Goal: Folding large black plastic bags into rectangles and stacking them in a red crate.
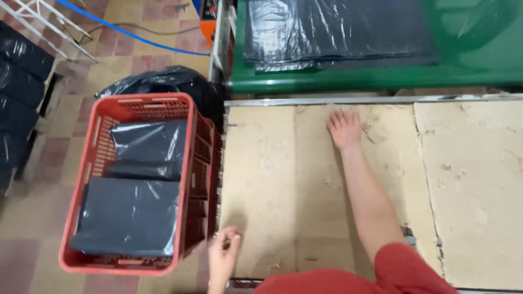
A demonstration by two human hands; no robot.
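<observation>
My right hand [344, 128] lies flat, palm down with fingers spread, on the worn cardboard-covered table [272, 179], near its far edge; it holds nothing. At the table's near left corner my left hand [223, 255] rests with fingers loosely curled, touching the edge beside the red crate; it seems to hold nothing. The red plastic crate [95, 141] stands on the floor to the left and holds folded stacks of dark grey plastic bags [131, 215]. A flat pile of dark plastic bags [338, 32] lies on the green surface [479, 60] beyond the table.
A crumpled black bag [163, 81] sits behind the crate. Dark stacked bundles [19, 81] line the far left. A blue hose [125, 32] and white metal frame [43, 22] lie on the tiled floor. A second cardboard sheet [474, 185] covers the table's right side.
</observation>
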